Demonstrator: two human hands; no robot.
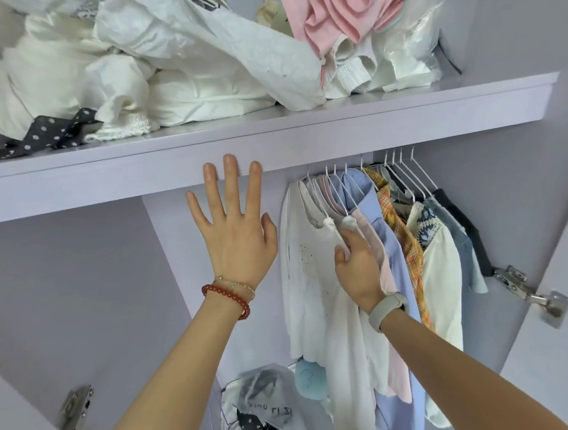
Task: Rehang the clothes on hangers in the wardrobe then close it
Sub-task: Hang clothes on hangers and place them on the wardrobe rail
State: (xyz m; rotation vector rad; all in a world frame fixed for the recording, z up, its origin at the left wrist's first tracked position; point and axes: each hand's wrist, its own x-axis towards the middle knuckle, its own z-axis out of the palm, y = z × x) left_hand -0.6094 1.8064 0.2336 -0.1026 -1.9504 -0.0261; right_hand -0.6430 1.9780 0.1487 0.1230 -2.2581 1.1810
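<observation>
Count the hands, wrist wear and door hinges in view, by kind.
Hands: 2, left hand open, right hand gripping a white garment
Bracelets: 2, red bead bracelet, thin chain bracelet
Wristbands: 1, pale wristband
Door hinges: 2, left hinge, right hinge
Total: 7

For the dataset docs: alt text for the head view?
Right hand grips a white garment among shirts hanging in an open wardrobe. Left hand is open, fingertips at the shelf edge; clothes are piled above.
</observation>
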